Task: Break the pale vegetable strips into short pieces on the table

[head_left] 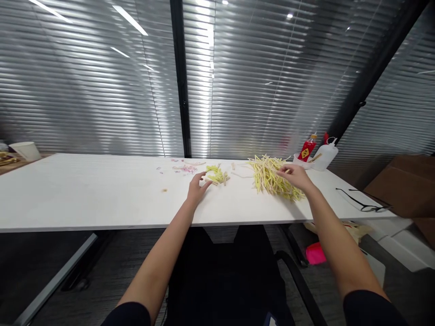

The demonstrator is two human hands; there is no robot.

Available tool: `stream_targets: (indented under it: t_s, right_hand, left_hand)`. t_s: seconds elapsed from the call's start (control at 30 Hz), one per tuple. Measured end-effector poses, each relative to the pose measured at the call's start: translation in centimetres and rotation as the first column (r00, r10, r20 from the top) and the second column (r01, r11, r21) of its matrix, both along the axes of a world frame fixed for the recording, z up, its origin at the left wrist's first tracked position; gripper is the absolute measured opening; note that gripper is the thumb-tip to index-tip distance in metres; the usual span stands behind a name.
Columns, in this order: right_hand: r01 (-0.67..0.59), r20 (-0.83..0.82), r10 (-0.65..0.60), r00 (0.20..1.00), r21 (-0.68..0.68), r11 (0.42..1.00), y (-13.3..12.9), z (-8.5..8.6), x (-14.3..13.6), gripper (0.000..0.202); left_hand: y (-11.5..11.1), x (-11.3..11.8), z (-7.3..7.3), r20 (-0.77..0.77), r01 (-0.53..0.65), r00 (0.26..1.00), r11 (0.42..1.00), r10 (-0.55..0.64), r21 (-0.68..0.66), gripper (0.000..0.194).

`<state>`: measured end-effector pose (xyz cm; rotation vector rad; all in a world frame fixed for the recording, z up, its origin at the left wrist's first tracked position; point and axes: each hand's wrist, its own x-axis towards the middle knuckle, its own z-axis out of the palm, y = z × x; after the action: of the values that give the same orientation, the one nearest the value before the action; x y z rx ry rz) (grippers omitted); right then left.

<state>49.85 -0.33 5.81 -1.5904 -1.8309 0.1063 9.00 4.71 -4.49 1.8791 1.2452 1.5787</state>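
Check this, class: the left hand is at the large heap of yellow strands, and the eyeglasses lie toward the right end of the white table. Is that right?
Not quite: the head view shows the right hand at the large heap of yellow strands. The eyeglasses do lie toward the right end of the white table.

Bright light strips reflect in the window blinds [238, 81], with strong glare near the center. The white tabletop [102, 194] is evenly lit; the floor [136, 267] below is dim. Wide-angle distortion tilts the outer edges; fine detail is soft.
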Motion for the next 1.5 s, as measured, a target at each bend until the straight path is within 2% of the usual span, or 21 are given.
stream_targets:
  t_s: [0.07,0.17,0.27,0.37,0.43,0.5,0.6,0.7,0.77,0.83,0.93,1.0,1.13,1.2,1.3,1.5]
  right_hand:
    - [0.15,-0.088,-0.144,0.986,0.071,0.986,0.6,0.2,1.0,0.029]
    - [0.341,-0.146,-0.323,0.935,0.127,0.931,0.9,-0.8,2.8,0.027]
    - [0.478,-0.08,-0.473,0.877,0.05,0.877,1.0,-2.8,4.5,0.024]
    - [0.573,0.062,-0.57,0.819,-0.1,0.813,0.9,-4.7,5.6,0.019]
    - [0.612,0.124,-0.6,0.791,-0.135,0.779,0.7,-5.3,5.5,0.021]
    - [0.633,0.139,-0.619,0.773,-0.099,0.767,0.2,-5.4,4.8,0.026]
    - [0.635,0.096,-0.638,0.764,0.07,0.77,-0.7,-4.7,2.4,0.035]
    - [0.577,0.033,-0.597,0.802,0.217,0.787,-1.2,-3.9,-1.0,0.033]
    - [0.466,0.018,-0.49,0.872,0.281,0.839,-1.0,-3.9,-3.7,0.031]
    - [0.329,0.014,-0.347,0.938,0.284,0.901,-0.4,-4.2,-6.7,0.026]
    - [0.114,0.028,-0.122,0.992,0.213,0.971,1.1,-5.5,-11.5,0.022]
    - [0.016,0.054,-0.023,0.998,0.126,0.992,2.3,-6.7,-14.7,0.021]
    - [-0.058,0.054,0.059,0.997,-0.005,0.998,4.5,-9.2,-19.3,0.025]
    - [-0.07,0.01,0.071,0.997,-0.022,0.997,5.2,-10.3,-20.3,0.024]
    - [-0.076,-0.106,0.077,0.991,0.022,0.997,5.7,-11.6,-20.6,0.022]
    - [-0.109,-0.409,0.139,0.902,0.096,0.989,5.7,-12.6,-20.0,0.027]
  left_hand:
    - [0.2,0.0,-0.3,-0.071,-0.021,0.997,1.0,0.02,-0.003,0.041]
    - [0.5,0.1,-0.7,-0.247,-0.006,0.969,1.0,0.006,0.002,0.033]
    - [1.2,0.8,-0.7,-0.382,-0.035,0.924,0.999,0.025,-0.02,0.034]
    - [2.5,2.2,-0.2,-0.417,-0.121,0.905,0.991,0.087,-0.054,0.041]
    - [3.7,3.3,0.3,-0.414,-0.163,0.903,0.983,0.112,-0.088,0.044]
    - [4.8,4.2,0.7,-0.427,-0.143,0.902,0.979,0.068,-0.146,0.04]
    - [5.5,4.7,0.6,-0.468,-0.057,0.881,0.967,-0.069,-0.25,0.029]
    - [5.0,4.5,0.2,-0.51,-0.055,0.857,0.972,-0.072,-0.23,0.025]
    - [4.3,4.2,0.0,-0.532,-0.076,0.846,0.983,-0.025,-0.167,0.024]
    - [3.7,4.1,0.0,-0.553,-0.081,0.833,0.99,0.002,-0.119,0.022]
    - [3.0,4.0,0.2,-0.605,-0.036,0.796,0.995,-0.026,-0.089,0.024]
    - [2.7,4.1,0.2,-0.649,-0.005,0.759,0.996,-0.051,-0.085,0.027]
    - [2.4,4.0,0.1,-0.692,-0.044,0.722,0.997,-0.017,-0.071,0.023]
    - [2.2,3.9,0.0,-0.682,-0.071,0.731,0.996,0.013,-0.057,0.021]
    - [1.9,3.9,0.1,-0.654,-0.061,0.756,0.998,0.024,-0.034,0.022]
    - [1.7,4.0,-0.1,-0.571,-0.029,0.82,0.999,0.037,0.024,0.021]
